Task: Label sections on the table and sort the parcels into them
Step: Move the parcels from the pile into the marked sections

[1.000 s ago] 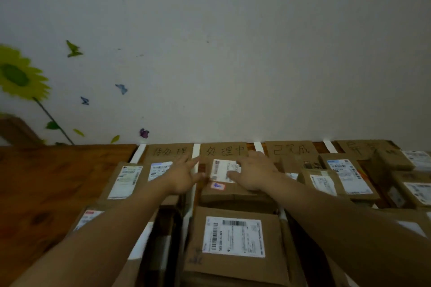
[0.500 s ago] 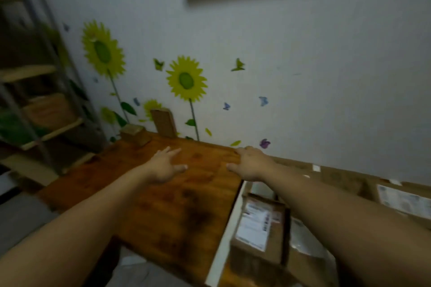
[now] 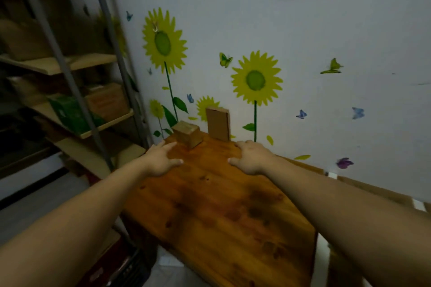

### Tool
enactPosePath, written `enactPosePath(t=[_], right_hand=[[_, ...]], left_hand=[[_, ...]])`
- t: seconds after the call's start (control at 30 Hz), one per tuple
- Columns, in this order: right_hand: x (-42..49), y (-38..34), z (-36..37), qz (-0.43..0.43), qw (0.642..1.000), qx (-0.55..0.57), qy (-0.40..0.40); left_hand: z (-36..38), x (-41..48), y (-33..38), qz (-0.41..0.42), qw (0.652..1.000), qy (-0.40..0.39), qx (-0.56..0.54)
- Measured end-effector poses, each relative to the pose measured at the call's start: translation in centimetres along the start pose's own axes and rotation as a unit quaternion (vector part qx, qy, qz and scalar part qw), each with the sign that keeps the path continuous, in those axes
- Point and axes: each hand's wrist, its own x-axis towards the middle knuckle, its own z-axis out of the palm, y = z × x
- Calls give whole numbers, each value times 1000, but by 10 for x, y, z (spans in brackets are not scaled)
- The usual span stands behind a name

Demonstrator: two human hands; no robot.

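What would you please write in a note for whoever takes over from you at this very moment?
Left hand open, empty, reaching over the table near the low box.
Right hand open, empty, near the upright box.
Both boxes stand at the far corner by the wall, not gripped.
Done: cannot tell from here; only cardboard and white strips show at the right edge.
Left: probably pick up these two boxes and sort them.
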Motion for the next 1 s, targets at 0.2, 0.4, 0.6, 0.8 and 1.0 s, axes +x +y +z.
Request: enactPosePath(t=[0.2,0.4,0.6,0.8,1.0], right_hand=[[114,-16,6,3,999,45,13],[215,-39,15,15,997,69,-22],[297,-65,44,54,991,110,-52],[380,-103,84,173,950,255,-46],[441,-137,113,270,880,390,-33]], left_hand=[[-26,104,-27,3,1000,12,21],[-47,204,-60,-8,1000,2,-17],[-49,298,-101,-43,992,-33,-112],[-40,404,-135,4,984,-77,-160],[-24,493,-161,54,968,-124,-210]])
